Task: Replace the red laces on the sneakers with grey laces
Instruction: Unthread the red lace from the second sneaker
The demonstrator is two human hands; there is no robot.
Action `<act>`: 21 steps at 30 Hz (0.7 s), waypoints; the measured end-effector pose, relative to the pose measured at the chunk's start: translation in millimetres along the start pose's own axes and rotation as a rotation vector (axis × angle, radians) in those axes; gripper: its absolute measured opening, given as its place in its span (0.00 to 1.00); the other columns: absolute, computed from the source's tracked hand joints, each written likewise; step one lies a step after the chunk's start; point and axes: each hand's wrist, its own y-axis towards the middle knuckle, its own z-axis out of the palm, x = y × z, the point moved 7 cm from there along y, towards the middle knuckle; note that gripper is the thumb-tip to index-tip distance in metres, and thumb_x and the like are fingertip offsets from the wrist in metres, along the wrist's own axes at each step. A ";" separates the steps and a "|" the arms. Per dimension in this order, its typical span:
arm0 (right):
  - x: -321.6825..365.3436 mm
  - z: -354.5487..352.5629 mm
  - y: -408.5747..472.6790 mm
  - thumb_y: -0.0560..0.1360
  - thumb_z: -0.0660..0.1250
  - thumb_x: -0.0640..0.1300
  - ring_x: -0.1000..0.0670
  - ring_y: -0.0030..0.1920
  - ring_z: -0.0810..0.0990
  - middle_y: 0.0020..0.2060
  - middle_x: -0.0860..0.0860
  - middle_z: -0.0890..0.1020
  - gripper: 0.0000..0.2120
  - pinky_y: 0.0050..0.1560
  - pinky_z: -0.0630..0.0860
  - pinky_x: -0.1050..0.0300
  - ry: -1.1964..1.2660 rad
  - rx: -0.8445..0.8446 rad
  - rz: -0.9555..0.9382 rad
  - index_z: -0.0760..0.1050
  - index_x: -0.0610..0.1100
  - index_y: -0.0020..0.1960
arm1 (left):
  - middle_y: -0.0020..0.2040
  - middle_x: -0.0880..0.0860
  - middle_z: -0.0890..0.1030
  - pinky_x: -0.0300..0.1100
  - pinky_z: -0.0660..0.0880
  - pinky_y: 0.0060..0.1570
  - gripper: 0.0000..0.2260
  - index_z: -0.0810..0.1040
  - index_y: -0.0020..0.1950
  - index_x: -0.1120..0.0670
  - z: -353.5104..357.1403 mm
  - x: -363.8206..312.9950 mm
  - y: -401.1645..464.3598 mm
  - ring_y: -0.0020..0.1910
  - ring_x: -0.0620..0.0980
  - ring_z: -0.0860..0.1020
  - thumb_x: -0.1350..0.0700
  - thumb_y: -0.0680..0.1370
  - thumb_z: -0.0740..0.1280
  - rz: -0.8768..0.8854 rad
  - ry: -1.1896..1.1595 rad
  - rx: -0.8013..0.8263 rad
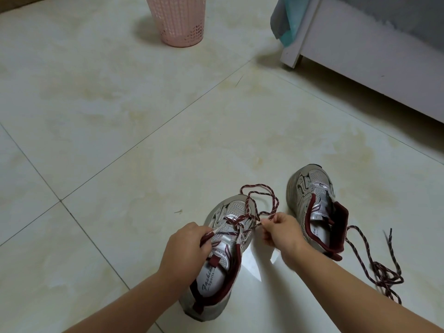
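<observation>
The far sneaker (314, 207) is unlaced, while the left hand (185, 246) steadies the near sneaker (223, 258) and the right hand (281, 233) pinches its half-pulled red lace (260, 200); no grey laces seen.

Pale glossy tile floor (120, 131) with dark grout lines. Sitting on it: two grey sneakers, left one (223, 255) and right one (312, 203), a loose red lace pile (382, 272), a pink basket (179, 20), and a white cabinet (360, 56).

left hand (185, 246) grips near sneaker (216, 255) | right hand (281, 230) pinches red lace (262, 200) | lace seemingly half-unthreaded
</observation>
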 end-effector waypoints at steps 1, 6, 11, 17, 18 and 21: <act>-0.3 0.8 0.0 0.77 0.61 0.34 0.50 0.27 0.69 0.28 0.44 0.71 0.12 0.22 0.69 0.63 0.012 0.014 0.001 0.64 0.40 0.37 | 0.46 0.47 0.77 0.32 0.61 0.40 0.11 0.78 0.56 0.47 0.1 0.2 0.1 0.46 0.45 0.74 0.54 0.76 0.63 -0.001 0.000 0.000; -9.9 28.5 -9.4 0.75 0.66 0.34 0.52 0.25 0.72 0.27 0.46 0.74 0.08 0.25 0.72 0.62 0.014 0.261 0.059 0.69 0.39 0.39 | 0.46 0.47 0.77 0.33 0.60 0.39 0.11 0.78 0.57 0.47 0.4 -0.3 0.3 0.47 0.45 0.74 0.54 0.76 0.62 -0.005 0.011 0.003; -0.5 10.8 1.7 0.74 0.64 0.30 0.51 0.27 0.70 0.29 0.45 0.73 0.07 0.23 0.71 0.64 -0.069 0.070 -0.019 0.69 0.37 0.40 | 0.46 0.47 0.77 0.32 0.59 0.39 0.12 0.78 0.57 0.46 0.7 -0.7 0.4 0.47 0.45 0.74 0.54 0.76 0.61 0.000 0.017 0.014; 10.6 -10.7 13.2 0.73 0.66 0.36 0.44 0.39 0.76 0.36 0.41 0.78 0.04 0.48 0.75 0.46 -0.326 -0.182 -0.136 0.74 0.37 0.41 | 0.46 0.48 0.77 0.34 0.65 0.42 0.10 0.78 0.55 0.49 0.0 -0.5 -0.3 0.47 0.46 0.75 0.54 0.76 0.61 0.001 0.013 0.017; 15.0 -16.3 14.8 0.73 0.67 0.38 0.43 0.41 0.77 0.39 0.39 0.80 0.04 0.49 0.75 0.47 -0.372 -0.236 -0.149 0.74 0.36 0.43 | 0.46 0.48 0.78 0.35 0.66 0.43 0.10 0.78 0.55 0.49 -0.2 -0.1 -0.4 0.47 0.46 0.75 0.54 0.76 0.61 0.000 0.014 0.017; 21.1 -20.5 15.7 0.72 0.71 0.45 0.41 0.51 0.78 0.49 0.38 0.80 0.19 0.47 0.71 0.53 -0.516 -0.244 -0.108 0.69 0.35 0.54 | 0.46 0.48 0.77 0.35 0.67 0.44 0.11 0.78 0.55 0.49 -0.2 0.1 0.1 0.46 0.46 0.75 0.54 0.76 0.61 -0.001 0.015 0.019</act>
